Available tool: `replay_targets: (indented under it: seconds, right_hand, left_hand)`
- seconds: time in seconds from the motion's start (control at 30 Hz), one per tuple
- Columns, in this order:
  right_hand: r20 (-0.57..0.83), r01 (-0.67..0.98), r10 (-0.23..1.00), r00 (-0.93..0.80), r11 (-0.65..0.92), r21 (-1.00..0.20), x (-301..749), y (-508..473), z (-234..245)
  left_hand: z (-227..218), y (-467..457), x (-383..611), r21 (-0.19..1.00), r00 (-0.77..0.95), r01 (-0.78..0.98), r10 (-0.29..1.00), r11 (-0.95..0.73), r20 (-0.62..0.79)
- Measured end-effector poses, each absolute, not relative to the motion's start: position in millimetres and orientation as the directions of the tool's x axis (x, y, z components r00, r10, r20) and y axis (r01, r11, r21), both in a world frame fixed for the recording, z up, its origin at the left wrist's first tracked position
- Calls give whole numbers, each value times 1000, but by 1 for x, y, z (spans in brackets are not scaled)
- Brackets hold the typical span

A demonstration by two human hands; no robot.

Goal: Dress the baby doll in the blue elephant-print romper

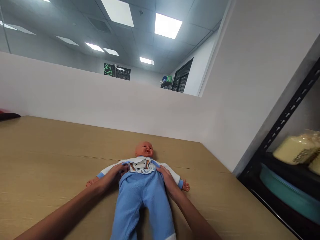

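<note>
A baby doll (144,149) lies on its back on the wooden table (62,163), head away from me and arms spread to both sides. It wears a white top with blue cuffs and an animal face (141,166) on the chest, with fuzzy blue pants (143,190) below. At the waist on one side, my left hand (119,170) is closed on the pants' upper edge, its fingertips partly hidden by the cloth. My right hand (166,175) grips the same edge on the opposite side, thumb on top. The doll's feet run past the bottom of the view.
A low white wall (112,103) borders the table's far side, and another wall rises at the right. Beyond the right edge stands a black metal shelf (282,123) with pale yellow packages (296,150) and a teal basin (287,190). A dark object (9,116) sits at the far left.
</note>
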State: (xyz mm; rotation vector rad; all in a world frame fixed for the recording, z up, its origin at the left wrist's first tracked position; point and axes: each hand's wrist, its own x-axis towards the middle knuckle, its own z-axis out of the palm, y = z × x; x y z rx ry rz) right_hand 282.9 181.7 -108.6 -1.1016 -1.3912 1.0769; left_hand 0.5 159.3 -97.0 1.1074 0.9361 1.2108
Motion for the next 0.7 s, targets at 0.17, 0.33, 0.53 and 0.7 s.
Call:
replay_targets:
  seconds: [0.17, 0.33, 0.53, 0.7]
  right_hand:
    - [135, 62, 958, -253, 155, -986, 288, 171, -97]
    - [156, 57, 968, -196, 170, -984, 284, 175, -102]
    - [175, 90, 977, -119, 186, -978, 277, 178, -115]
    - [302, 239, 953, -9, 296, -925, 279, 165, -110]
  left_hand:
    - [-91, 147, -7, 992, 251, -109, 965, -56, 82]
    - [-88, 151, 3, 993, 182, -28, 976, -118, 121]
    - [-93, 154, 10, 976, 108, 80, 976, -200, 191]
    - [-97, 143, 7, 959, 9, 127, 967, -253, 254]
